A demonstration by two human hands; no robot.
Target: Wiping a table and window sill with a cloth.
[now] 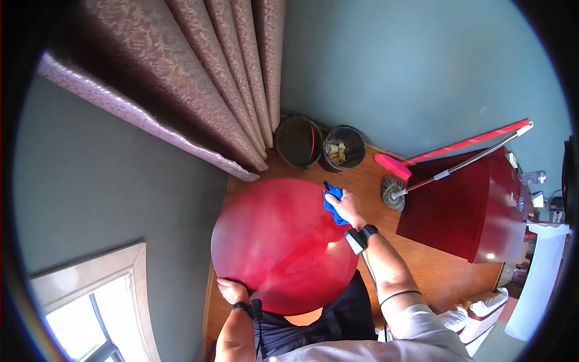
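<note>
A round red tabletop with a glossy surface and streaky smears fills the middle of the view, right before my body. My right hand holds a bunched blue cloth against the far right part of its rim. At the near left rim, my left hand grips the edge, its fingers partly hidden. Dark straps with small devices sit on both wrists. What supports the tabletop underneath is hidden.
Beyond the tabletop stand a dark bucket and a bin with crumpled waste inside. A pink broom and a mop lean beside a dark red cabinet. Patterned curtains hang at upper left. A window lies lower left.
</note>
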